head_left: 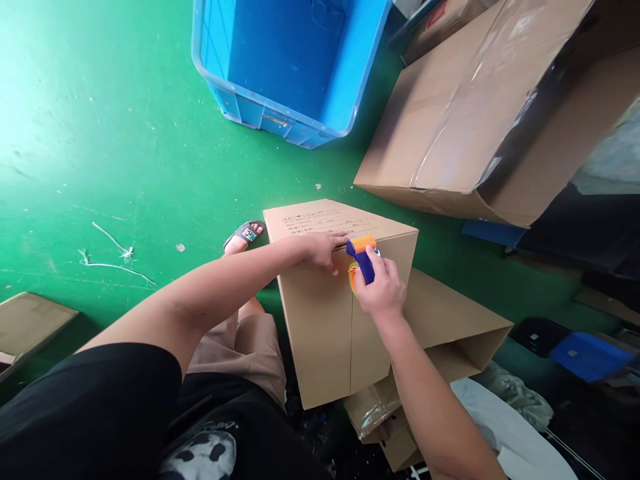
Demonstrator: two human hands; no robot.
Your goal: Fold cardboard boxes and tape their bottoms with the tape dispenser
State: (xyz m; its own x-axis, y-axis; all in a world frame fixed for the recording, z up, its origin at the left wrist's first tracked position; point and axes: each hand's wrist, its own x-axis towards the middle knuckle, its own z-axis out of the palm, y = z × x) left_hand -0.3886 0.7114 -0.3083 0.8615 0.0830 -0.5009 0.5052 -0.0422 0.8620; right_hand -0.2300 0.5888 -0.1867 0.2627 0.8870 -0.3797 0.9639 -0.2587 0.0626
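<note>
A cardboard box [320, 333] with printed text on its side stands in front of my body, its flaps meeting at a narrow seam. My left hand [325, 250] lies on the box near its upper edge, fingers apart. In my right hand [384, 283] is a tape dispenser [364, 257] with an orange top and a dark blue handle, held against the box at the far end of the seam. The dispenser's roll is partly hidden by my fingers.
Beyond the box, a blue plastic crate [285, 110] stands on the green floor [125, 167]. A large taped carton [435, 133] is at the upper right. Another open carton [445, 310] lies just right of the box. A flat cardboard piece [35, 327] is at the left.
</note>
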